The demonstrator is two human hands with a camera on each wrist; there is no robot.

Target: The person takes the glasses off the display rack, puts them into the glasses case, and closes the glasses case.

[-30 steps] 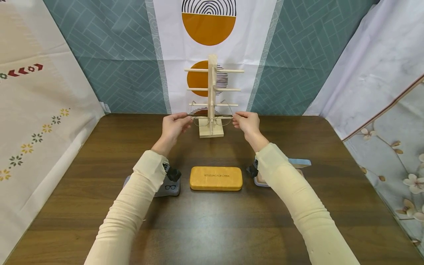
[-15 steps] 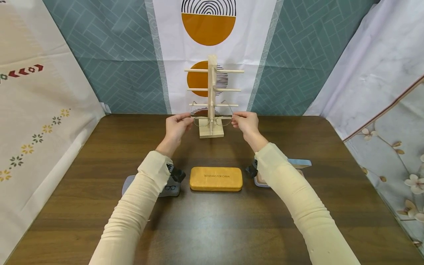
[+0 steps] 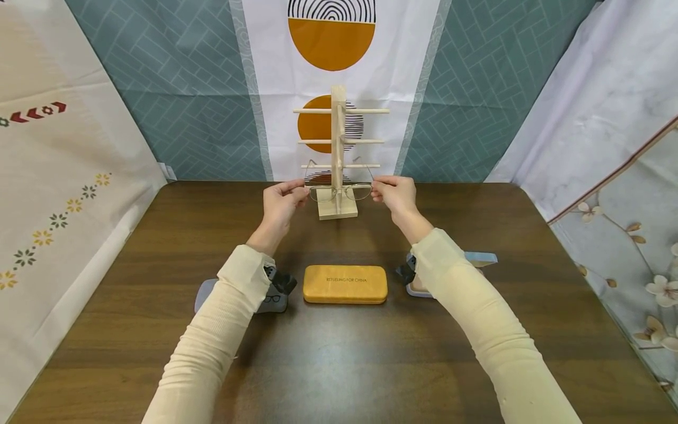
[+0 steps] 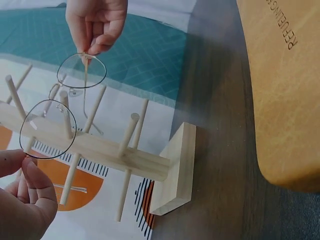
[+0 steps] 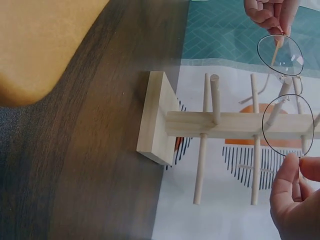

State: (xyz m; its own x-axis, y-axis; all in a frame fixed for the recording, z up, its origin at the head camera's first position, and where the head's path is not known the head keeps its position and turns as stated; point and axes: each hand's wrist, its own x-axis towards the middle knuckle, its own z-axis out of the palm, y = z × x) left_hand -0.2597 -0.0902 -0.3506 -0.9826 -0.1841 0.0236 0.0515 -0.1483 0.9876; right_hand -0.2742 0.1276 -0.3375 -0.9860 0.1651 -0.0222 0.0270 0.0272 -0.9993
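Note:
A pair of thin-rimmed eyeglasses [image 3: 358,192] is held up by both hands in front of the lower part of a wooden display rack [image 3: 338,135]. My left hand [image 3: 278,207] pinches one hinge end between thumb and fingers; my right hand [image 3: 398,197] pinches the other. The temples point back toward the rack, around its lower pegs. In the left wrist view both round lenses [image 4: 48,129] overlap the pegs. From the right wrist view, the glasses' bridge and nose pads sit close to a peg [image 5: 280,100]; whether they touch is unclear.
A yellow glasses case [image 3: 345,284] lies shut on the brown table [image 3: 339,359] between the forearms. A grey-blue case [image 3: 272,301] is partly hidden under the left sleeve. Beneath the right sleeve is an opened case with a light-blue lid [image 3: 481,258]. Patterned cloths hang behind.
My left hand has shifted slightly right and inward since the first frame. Both hands keep their hold on the eyeglasses, which have barely moved at the rack.

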